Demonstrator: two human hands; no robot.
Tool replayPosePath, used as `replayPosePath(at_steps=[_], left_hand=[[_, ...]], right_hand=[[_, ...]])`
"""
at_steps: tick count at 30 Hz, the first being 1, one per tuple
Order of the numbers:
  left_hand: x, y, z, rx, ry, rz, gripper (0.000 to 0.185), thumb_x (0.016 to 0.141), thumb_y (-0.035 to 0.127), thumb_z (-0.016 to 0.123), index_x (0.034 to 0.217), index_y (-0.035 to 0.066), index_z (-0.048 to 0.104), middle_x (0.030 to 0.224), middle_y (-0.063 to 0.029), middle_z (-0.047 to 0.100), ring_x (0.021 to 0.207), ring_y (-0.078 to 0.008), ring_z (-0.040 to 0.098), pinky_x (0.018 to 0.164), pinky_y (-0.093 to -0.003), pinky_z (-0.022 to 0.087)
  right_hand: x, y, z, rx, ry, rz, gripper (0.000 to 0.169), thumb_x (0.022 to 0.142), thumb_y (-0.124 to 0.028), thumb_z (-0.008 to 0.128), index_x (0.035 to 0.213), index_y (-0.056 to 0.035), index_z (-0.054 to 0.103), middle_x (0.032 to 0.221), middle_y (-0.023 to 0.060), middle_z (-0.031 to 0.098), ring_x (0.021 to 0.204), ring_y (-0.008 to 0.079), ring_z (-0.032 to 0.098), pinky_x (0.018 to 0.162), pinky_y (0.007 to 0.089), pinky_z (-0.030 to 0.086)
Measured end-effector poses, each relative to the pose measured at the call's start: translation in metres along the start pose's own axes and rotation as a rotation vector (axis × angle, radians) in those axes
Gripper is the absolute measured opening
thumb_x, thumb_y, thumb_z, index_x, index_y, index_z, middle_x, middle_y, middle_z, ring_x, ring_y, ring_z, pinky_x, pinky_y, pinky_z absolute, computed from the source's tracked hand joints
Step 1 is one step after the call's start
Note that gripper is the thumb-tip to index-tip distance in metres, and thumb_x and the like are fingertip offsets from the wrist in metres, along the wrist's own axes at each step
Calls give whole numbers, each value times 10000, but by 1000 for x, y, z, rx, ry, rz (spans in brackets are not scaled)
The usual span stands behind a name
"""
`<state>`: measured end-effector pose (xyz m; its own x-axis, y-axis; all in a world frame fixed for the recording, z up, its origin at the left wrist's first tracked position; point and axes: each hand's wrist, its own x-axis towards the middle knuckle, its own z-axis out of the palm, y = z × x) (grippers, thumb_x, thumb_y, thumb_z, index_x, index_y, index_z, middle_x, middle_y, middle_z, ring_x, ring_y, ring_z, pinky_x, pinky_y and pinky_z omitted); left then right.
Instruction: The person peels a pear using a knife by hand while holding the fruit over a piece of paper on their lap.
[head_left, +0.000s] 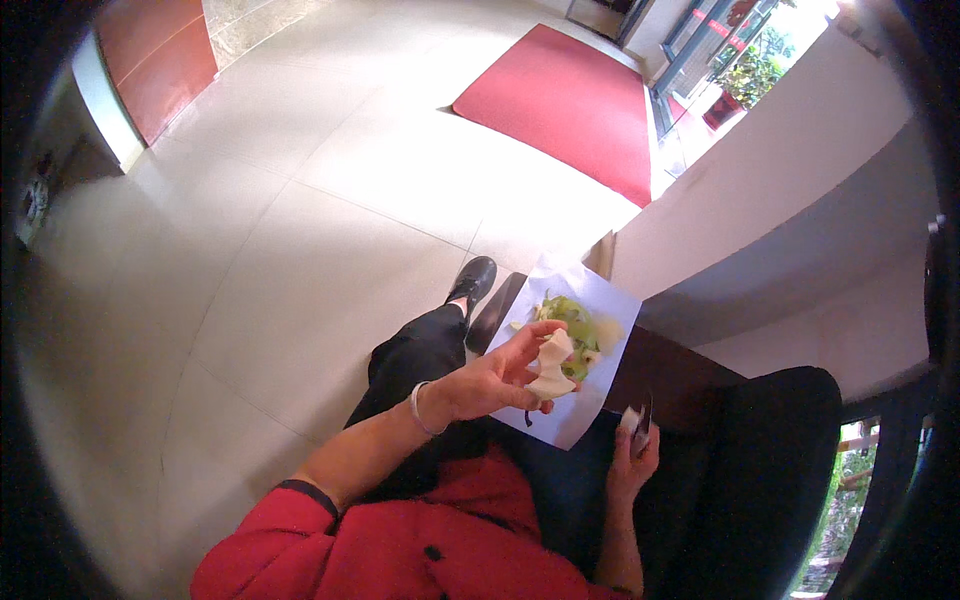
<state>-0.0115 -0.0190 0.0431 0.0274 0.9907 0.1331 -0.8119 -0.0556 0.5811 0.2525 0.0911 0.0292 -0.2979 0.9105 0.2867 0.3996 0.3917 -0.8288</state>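
My left hand (499, 379) holds a pale, partly eaten or cut piece of fruit (556, 367), fingers around its edges, above a sheet of white paper (581, 427). On the paper lies a pile of green peelings (574, 319) with pale scraps among them. A small dark curved bit (528, 418) lies near the paper's lower edge. To the right of the paper, my right hand (634, 457) grips a knife (646, 420), its thin blade pointing up, along with a small whitish piece (630, 420).
The paper spreads beside my legs, over a dark surface (675, 367). A black padded seat (787, 405) stands at the right, below a pale curved wall (757, 195). A red mat (562, 105) lies on the tiled floor (247, 300) near a doorway with a potted plant (724, 109).
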Motion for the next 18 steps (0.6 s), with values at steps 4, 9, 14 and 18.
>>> replayPosePath(at_steps=[4, 9, 14, 18], left_hand=[[1, -2, -10, 111, 53, 30, 988, 659, -86, 688, 1487, 135, 195, 1357, -77, 439, 1227, -223, 486, 935, -312, 473], [-1, 5, -2, 172, 60, 60, 927, 736, -42, 659, 1502, 144, 171, 1342, -77, 459, 1160, -197, 511, 891, -287, 471], [-2, 3, -5, 201, 132, -1, 710, 950, 255, 580, 1507, 141, 155, 1288, -64, 440, 1033, -147, 501, 821, -278, 458], [-3, 2, 0, -116, 182, 41, 597, 1002, 297, 480, 1501, 153, 186, 1274, -60, 451, 1054, -147, 493, 836, -275, 443]], right_hand=[[63, -15, 32, 51, -21, -23, 184, 862, -104, 676, 997, -7, 599, 875, 34, 592, 805, 140, 552, 709, 279, 457], [125, 2, 58, -62, -45, -142, 216, 816, -120, 715, 954, 14, 617, 879, 86, 639, 787, 185, 591, 710, 320, 477], [160, 35, 62, -161, -85, -94, 220, 802, -146, 722, 902, 27, 628, 818, 122, 646, 746, 211, 607, 690, 346, 485], [165, 41, 64, -154, -251, -30, 216, 814, -176, 718, 880, 14, 640, 781, 92, 641, 737, 174, 596, 680, 334, 481]])
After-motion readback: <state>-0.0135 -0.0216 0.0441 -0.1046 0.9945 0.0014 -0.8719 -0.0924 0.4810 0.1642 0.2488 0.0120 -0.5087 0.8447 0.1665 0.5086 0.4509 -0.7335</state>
